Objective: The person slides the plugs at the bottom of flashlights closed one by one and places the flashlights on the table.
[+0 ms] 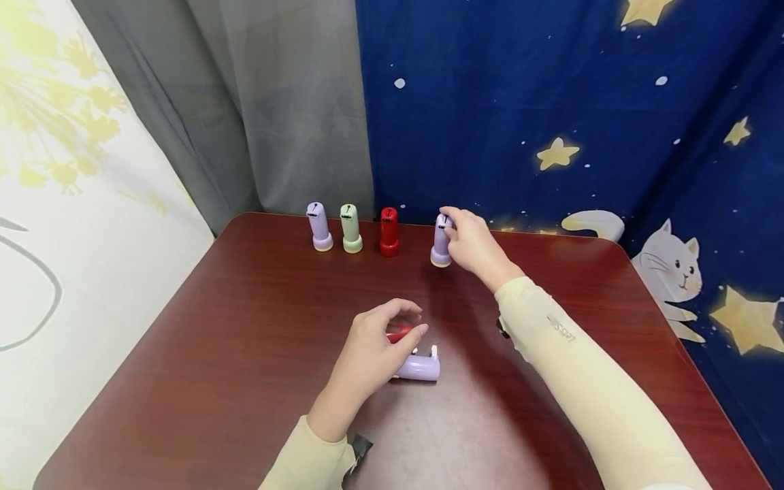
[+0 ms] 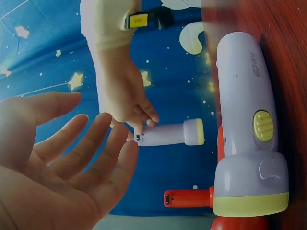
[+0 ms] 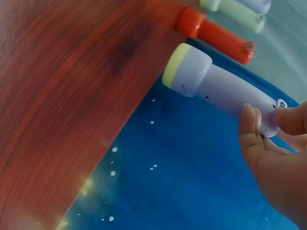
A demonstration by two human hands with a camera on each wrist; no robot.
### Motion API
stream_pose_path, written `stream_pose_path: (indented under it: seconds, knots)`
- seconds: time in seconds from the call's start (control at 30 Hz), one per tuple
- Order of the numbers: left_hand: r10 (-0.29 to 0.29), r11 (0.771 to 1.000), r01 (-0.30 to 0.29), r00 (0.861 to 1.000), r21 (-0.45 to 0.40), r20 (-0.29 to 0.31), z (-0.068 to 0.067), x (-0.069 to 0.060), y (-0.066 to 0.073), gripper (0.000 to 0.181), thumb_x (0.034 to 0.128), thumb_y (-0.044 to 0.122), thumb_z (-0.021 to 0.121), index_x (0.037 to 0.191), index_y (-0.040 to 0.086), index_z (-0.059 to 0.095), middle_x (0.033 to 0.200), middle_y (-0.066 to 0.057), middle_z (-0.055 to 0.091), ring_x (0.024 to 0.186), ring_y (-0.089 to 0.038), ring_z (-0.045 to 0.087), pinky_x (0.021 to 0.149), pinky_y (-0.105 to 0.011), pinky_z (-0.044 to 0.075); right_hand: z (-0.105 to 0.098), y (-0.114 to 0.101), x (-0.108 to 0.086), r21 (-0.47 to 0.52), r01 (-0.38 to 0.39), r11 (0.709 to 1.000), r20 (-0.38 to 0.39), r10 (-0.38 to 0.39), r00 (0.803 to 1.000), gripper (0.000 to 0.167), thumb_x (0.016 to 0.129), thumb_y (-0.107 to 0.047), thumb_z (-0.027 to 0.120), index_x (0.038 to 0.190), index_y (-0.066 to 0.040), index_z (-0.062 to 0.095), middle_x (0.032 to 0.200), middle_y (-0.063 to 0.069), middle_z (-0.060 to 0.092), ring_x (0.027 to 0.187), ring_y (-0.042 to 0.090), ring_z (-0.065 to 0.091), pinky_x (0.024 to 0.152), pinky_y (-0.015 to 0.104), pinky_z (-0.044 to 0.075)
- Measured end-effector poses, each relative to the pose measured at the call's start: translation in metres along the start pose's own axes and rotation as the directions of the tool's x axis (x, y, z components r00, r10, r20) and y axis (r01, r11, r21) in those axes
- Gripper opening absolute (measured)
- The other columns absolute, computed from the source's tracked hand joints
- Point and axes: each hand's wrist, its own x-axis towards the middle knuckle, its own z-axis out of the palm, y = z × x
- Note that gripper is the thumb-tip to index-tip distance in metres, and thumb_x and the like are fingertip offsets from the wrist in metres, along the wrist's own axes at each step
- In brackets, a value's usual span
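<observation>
My right hand (image 1: 478, 248) pinches a purple flashlight (image 1: 439, 246) by its narrow tail end, thumb and fingertips on it. The wide head with its yellow rim points down, close to the tabletop; whether it touches I cannot tell. My left hand (image 1: 370, 344) hovers with loosely bent fingers, and the left wrist view shows nothing in its palm. Below it, a second purple flashlight (image 2: 247, 105) lies on its side, its yellow switch showing. A red flashlight (image 1: 398, 335) is beside that one, mostly hidden by the left hand.
Along the table's back edge, a purple flashlight (image 1: 320, 228), a pale green flashlight (image 1: 351, 230) and a red flashlight (image 1: 388, 233) stand upright on their heads. A grey curtain (image 1: 306, 102) and a blue star-patterned curtain (image 1: 465, 102) hang directly behind the brown table (image 1: 233, 354).
</observation>
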Motion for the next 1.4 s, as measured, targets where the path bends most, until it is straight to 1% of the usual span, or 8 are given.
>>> stream_pose_path:
  seconds: [0.17,0.4,0.63,0.8,0.9,1.07,1.23,1.4]
  knots:
    - [0.017,1.000,-0.017,1.000,0.000,0.006,0.001,0.001,-0.002,0.021,0.0925,0.010,0.082,0.111,0.018,0.076,0.106,-0.003,0.079,0.095,-0.013,0.075,0.090,-0.038,0.066,0.008,0.003,0.019,-0.025,0.004,1.000,0.033,-0.003,0.999,0.049,0.108,-0.005,0.050,0.156,-0.003,0.048,0.150,0.026,0.058,0.140,0.040,0.056,0.121,0.053,0.047]
    - [0.027,1.000,-0.027,1.000,0.006,0.012,0.001,0.001,-0.004,0.019,0.0924,0.011,0.082,0.110,0.017,0.076,0.106,-0.004,0.079,0.094,-0.012,0.076,0.090,-0.035,0.066,0.020,0.014,0.034,-0.082,-0.027,0.996,0.095,0.035,0.995,0.050,0.108,-0.005,0.049,0.157,-0.003,0.046,0.152,0.025,0.056,0.142,0.039,0.054,0.120,0.052,0.048]
    - [0.023,1.000,-0.023,1.000,0.020,0.013,0.001,0.002,-0.008,0.018,0.0925,0.011,0.082,0.109,0.018,0.077,0.105,-0.002,0.079,0.092,-0.010,0.076,0.088,-0.032,0.066,0.026,0.025,0.038,-0.074,-0.017,0.997,0.073,0.022,0.997,0.049,0.107,-0.004,0.049,0.156,-0.003,0.046,0.149,0.026,0.058,0.140,0.041,0.056,0.119,0.054,0.048]
    - [0.021,0.999,-0.022,0.999,0.048,0.027,0.002,0.002,-0.011,0.018,0.0932,0.014,0.082,0.109,0.020,0.077,0.104,0.003,0.078,0.093,-0.010,0.075,0.089,-0.034,0.066,0.030,0.027,0.044,-0.097,0.000,0.995,0.075,0.007,0.997,0.051,0.106,-0.002,0.050,0.157,-0.003,0.046,0.155,0.025,0.054,0.144,0.041,0.053,0.122,0.053,0.045]
    - [0.024,0.999,-0.025,0.999,0.042,0.028,0.001,0.001,-0.010,0.018,0.0929,0.013,0.082,0.109,0.020,0.077,0.103,0.003,0.078,0.093,-0.010,0.075,0.088,-0.034,0.066,0.032,0.029,0.046,-0.107,0.013,0.994,0.073,-0.005,0.997,0.053,0.105,-0.003,0.053,0.158,-0.004,0.045,0.156,0.024,0.052,0.146,0.041,0.052,0.123,0.054,0.045]
    - [0.035,0.999,-0.036,0.999,0.017,0.025,-0.001,0.001,-0.008,0.019,0.0920,0.011,0.082,0.109,0.018,0.077,0.103,-0.002,0.079,0.090,-0.010,0.075,0.087,-0.034,0.066,0.034,0.031,0.046,-0.097,0.017,0.995,0.046,-0.012,0.999,0.051,0.106,-0.010,0.059,0.156,-0.005,0.046,0.151,0.025,0.055,0.141,0.042,0.055,0.120,0.056,0.046]
    - [0.043,0.998,-0.045,0.998,0.038,0.034,0.000,0.000,-0.008,0.019,0.0922,0.012,0.082,0.109,0.018,0.077,0.102,0.003,0.078,0.092,-0.010,0.075,0.087,-0.032,0.066,0.038,0.032,0.046,-0.097,0.001,0.995,0.002,0.000,1.000,0.048,0.105,-0.011,0.061,0.152,-0.005,0.050,0.144,0.025,0.059,0.135,0.042,0.059,0.116,0.056,0.049]
    - [0.049,0.998,-0.051,0.998,0.037,0.031,-0.001,-0.001,-0.007,0.020,0.0918,0.012,0.083,0.110,0.018,0.076,0.102,0.003,0.078,0.093,-0.010,0.075,0.088,-0.032,0.066,0.041,0.032,0.049,-0.082,-0.007,0.997,-0.021,0.005,1.000,0.047,0.105,-0.013,0.062,0.150,-0.005,0.051,0.142,0.025,0.059,0.133,0.041,0.059,0.116,0.054,0.050]
